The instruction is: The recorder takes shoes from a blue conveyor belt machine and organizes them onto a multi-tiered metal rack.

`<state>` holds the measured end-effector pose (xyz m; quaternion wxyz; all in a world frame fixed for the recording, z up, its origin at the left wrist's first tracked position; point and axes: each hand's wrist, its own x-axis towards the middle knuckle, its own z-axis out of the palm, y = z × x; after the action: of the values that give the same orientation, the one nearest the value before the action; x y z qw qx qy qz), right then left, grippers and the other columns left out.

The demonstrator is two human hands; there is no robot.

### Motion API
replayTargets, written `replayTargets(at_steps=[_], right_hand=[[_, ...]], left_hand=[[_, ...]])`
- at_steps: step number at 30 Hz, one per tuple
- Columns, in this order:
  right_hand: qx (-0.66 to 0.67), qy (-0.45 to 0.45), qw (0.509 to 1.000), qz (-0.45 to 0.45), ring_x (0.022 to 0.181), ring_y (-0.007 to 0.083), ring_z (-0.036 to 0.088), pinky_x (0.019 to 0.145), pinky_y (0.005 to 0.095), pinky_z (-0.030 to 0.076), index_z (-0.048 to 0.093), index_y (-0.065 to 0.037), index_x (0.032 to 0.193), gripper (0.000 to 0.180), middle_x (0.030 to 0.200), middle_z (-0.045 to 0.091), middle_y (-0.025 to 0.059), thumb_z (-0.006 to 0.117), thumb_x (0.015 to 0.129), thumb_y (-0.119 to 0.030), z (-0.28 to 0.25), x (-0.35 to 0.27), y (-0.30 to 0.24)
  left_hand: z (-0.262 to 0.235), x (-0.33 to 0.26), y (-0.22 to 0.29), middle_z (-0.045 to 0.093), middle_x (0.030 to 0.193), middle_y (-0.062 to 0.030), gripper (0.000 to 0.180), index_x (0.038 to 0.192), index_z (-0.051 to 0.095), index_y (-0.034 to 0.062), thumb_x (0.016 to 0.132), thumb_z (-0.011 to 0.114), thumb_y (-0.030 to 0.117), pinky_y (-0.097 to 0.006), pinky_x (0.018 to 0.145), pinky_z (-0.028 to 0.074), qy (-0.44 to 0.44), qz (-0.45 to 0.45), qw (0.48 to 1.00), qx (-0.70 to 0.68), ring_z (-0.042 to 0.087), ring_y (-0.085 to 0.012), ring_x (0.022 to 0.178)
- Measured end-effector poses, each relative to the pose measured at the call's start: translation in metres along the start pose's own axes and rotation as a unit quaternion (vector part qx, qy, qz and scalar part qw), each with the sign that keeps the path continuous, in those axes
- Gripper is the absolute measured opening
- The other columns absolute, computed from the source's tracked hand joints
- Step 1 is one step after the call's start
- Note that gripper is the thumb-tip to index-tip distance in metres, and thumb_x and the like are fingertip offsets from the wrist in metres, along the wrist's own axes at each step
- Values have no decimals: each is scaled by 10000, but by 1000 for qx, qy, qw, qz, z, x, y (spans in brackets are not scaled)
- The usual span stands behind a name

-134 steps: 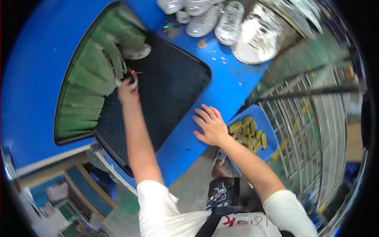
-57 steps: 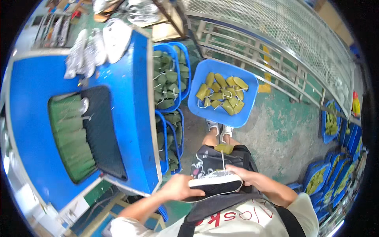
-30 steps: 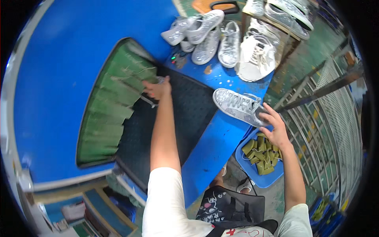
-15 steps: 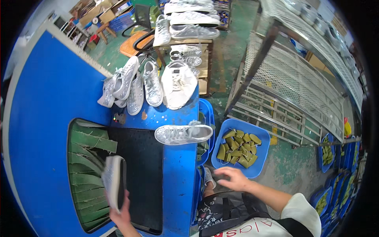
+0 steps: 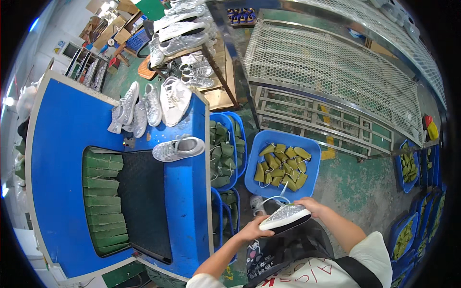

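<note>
A silvery glitter sneaker (image 5: 284, 216) with a white sole edge is held tilted in front of my body, its dark underside turned partly toward me. My left hand (image 5: 253, 229) grips its left end. My right hand (image 5: 309, 206) closes on the upper at the other end, some fingers hidden behind the shoe. A bit of green shows at the shoe's top, and a white cord loops up from there. Just beyond the shoe stands a blue bin (image 5: 314, 178) of olive-green wedge-shaped pieces (image 5: 283, 163) with white cords.
To the left is a blue machine (image 5: 189, 211) with a black belt (image 5: 144, 201) and green strip curtain (image 5: 103, 201). Another glitter sneaker (image 5: 177, 149) and several more shoes stand on its top. More blue bins (image 5: 235, 165) line its side. A metal rack (image 5: 326, 62) stands beyond.
My left hand has brought the sneaker from the belt opening over to my front. My right hand, empty before, now holds it too. The view has shifted right.
</note>
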<state>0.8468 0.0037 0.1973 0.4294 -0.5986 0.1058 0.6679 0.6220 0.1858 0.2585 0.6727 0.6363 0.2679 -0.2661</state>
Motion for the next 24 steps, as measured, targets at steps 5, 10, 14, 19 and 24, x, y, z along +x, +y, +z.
replayTargets(at_steps=[5, 10, 14, 19, 24], right_hand=[[98, 0, 990, 104, 798, 251, 673, 727, 373, 537, 618, 12, 1067, 342, 981, 684, 137, 627, 865, -264, -42, 120, 119], [65, -27, 982, 177, 794, 231, 670, 721, 358, 541, 622, -1, 1052, 364, 978, 685, 120, 626, 850, -303, 8, 144, 247], [182, -117, 930, 297, 789, 210, 673, 736, 345, 549, 645, -12, 1013, 302, 930, 695, 109, 558, 904, -280, -8, 124, 258], [210, 6, 942, 260, 802, 245, 672, 761, 394, 544, 623, 6, 1013, 315, 931, 683, 138, 512, 889, -262, -17, 115, 259], [61, -31, 967, 247, 1121, 251, 559, 955, 406, 439, 525, -4, 1229, 489, 1240, 579, 157, 516, 872, -338, -64, 175, 267]], left_hand=[[20, 64, -30, 626, 1118, -233, 943, 1300, 505, 85, 592, 715, 672, -438, 911, 468, 20, -135, 952, 273, 593, -386, 1061], [19, 18, -72, 647, 1080, -213, 871, 1132, 631, 73, 581, 660, 748, -430, 883, 487, -86, -244, 909, 327, 619, -349, 1024], [38, 34, -68, 664, 1003, -215, 837, 1072, 673, 85, 580, 638, 761, -424, 854, 491, -105, -231, 905, 342, 624, -350, 989], [21, 64, -42, 679, 950, -205, 754, 986, 705, 83, 569, 677, 711, -433, 821, 503, -148, -177, 900, 371, 644, -366, 921], [38, 50, -15, 685, 893, -210, 770, 904, 709, 13, 583, 686, 713, -432, 795, 519, 10, -196, 914, 354, 666, -353, 880]])
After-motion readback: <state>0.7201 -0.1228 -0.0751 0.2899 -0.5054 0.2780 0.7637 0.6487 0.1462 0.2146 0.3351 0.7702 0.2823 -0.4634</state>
